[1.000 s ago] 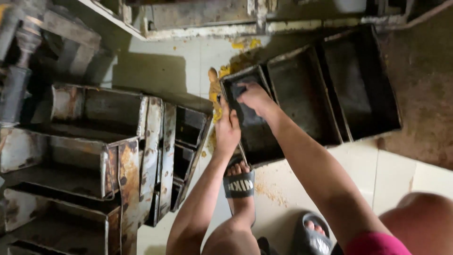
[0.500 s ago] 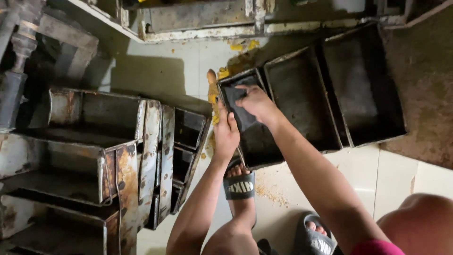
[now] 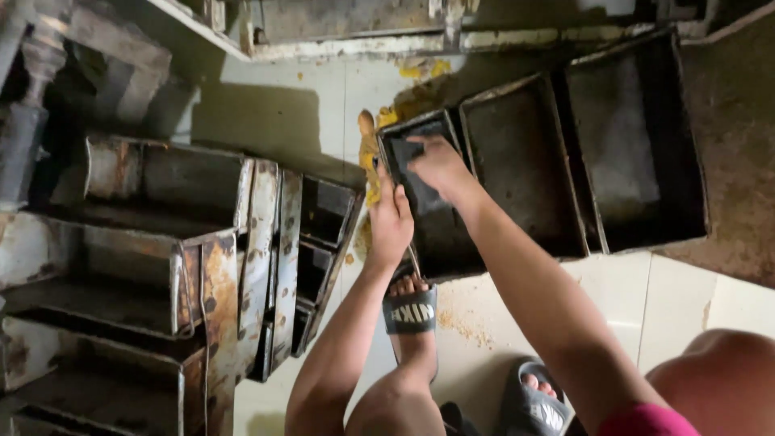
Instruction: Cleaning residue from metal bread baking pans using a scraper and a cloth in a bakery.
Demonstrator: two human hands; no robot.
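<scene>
The dark metal tray (image 3: 428,202) sits on the tiled floor (image 3: 613,299) just above the middle of the frame, the leftmost of three like trays in a row; the middle tray (image 3: 521,169) and the large tray (image 3: 638,137) lie to its right. The left hand (image 3: 391,222) grips the tray's left rim, fingers curled over the edge. The right hand (image 3: 440,165) reaches inside with fingers bent down against the bottom; whether it pinches a cloth or scraper there I cannot tell.

The rim looks thin and rough, so a slip of the left hand could mean a cut palm. Yellow residue (image 3: 370,161) is smeared on the floor beside the tray's upper left corner; if it is greasy, the tray may skate sideways under pressure. A sandalled foot (image 3: 412,311) rests right below the tray, where a tipped edge would land. The stack of rusty moulds (image 3: 161,266) at the left leans close to the left elbow and might topple if knocked.
</scene>
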